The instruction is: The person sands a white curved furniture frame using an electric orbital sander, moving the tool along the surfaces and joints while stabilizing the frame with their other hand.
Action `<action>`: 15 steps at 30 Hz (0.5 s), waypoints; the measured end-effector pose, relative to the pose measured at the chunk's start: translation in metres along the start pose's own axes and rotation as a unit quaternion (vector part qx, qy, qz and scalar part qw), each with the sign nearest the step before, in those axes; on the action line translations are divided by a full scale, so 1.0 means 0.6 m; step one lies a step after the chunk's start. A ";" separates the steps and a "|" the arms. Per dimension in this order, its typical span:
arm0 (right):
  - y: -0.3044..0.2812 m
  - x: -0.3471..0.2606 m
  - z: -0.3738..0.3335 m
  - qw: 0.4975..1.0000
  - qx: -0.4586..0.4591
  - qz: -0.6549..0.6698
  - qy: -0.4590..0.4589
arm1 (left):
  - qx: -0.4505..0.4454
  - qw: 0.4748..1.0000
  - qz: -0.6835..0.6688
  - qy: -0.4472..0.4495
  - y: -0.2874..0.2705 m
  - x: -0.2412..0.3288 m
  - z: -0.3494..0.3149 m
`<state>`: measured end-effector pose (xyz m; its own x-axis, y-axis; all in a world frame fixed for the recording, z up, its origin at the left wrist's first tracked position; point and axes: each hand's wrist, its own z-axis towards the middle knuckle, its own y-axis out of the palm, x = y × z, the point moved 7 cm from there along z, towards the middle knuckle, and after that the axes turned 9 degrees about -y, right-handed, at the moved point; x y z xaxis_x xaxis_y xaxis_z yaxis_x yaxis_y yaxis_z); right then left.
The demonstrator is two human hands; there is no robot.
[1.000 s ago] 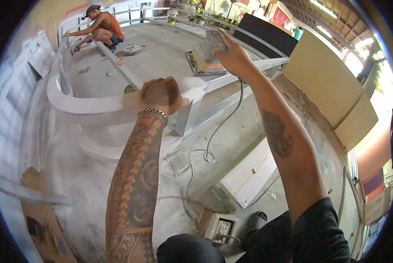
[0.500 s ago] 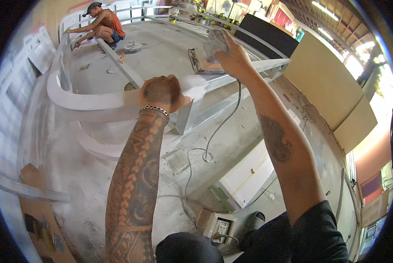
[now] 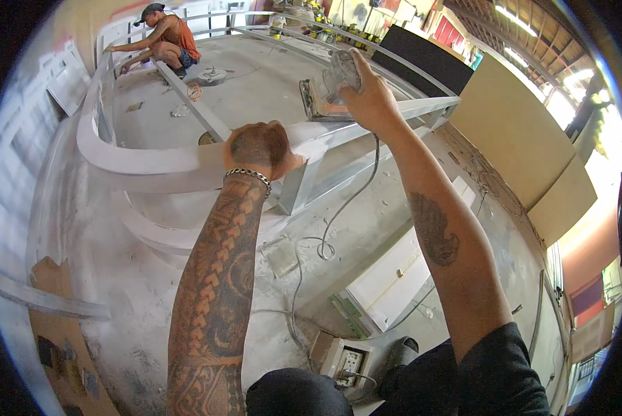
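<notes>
A dusty electric sander with a flat rectangular base rests on the upper rail of a curved, pale frame. My right hand is wrapped round the sander's body, arm stretched out ahead. To its left, my left hand is closed over the same rail, just above an upright metal strut; the fingers' far side is hidden. A grey power cord hangs from the sander and loops down to the floor.
A person crouches at the frame's far left corner. Near my knees stands an outlet box with a plug in it, beside a white panel. Tan boards and a black board stand at right. Cardboard lies lower left.
The view has shifted very slightly. Both hands keep their hold, and the sander stays at nearly the same place on the rail.
</notes>
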<state>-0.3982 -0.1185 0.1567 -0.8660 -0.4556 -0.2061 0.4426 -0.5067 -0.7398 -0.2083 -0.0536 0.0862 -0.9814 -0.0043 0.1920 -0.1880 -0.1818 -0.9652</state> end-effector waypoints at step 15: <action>-0.014 0.023 0.004 0.995 0.003 0.047 -0.091 | -0.006 1.000 0.007 -0.009 0.003 -0.003 -0.001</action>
<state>-0.4136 -0.1225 0.1618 -0.7648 -0.6258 -0.1534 0.5206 -0.4600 -0.7193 -0.2071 -0.0533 0.0839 -0.9830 -0.0246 0.1818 -0.1752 -0.1690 -0.9699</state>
